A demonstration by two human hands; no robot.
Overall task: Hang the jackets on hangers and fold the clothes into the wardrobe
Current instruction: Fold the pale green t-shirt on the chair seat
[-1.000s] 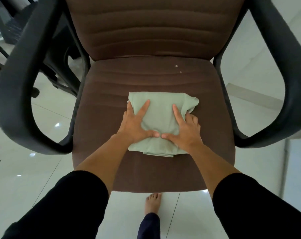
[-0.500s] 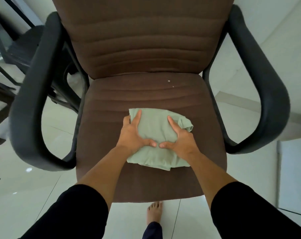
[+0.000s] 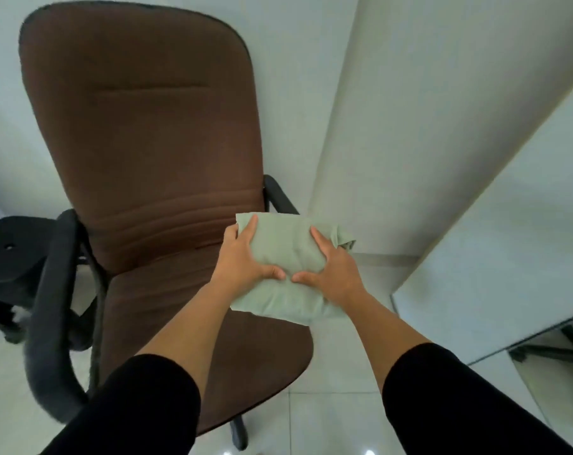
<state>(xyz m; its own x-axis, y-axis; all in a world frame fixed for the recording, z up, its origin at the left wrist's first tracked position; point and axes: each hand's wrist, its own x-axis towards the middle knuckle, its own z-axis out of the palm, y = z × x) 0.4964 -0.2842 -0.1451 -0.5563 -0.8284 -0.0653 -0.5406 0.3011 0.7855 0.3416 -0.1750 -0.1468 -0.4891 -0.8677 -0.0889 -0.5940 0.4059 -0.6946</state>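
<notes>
A folded pale green garment is held up in the air over the right side of a brown office chair seat. My left hand grips its left side, thumb on top and fingers tucked underneath. My right hand grips the right side the same way. The thumbs nearly meet at the middle of the bundle. A loose corner of the cloth sticks out to the right beyond my right hand.
The chair's tall brown backrest rises at the left, with a black armrest at the near left. A white wall corner and a white panel stand to the right. Pale tiled floor lies below.
Both hands have gone from pressing the green garment flat on the seat to gripping it and lifting it up and to the right. The view has swung up and right.
</notes>
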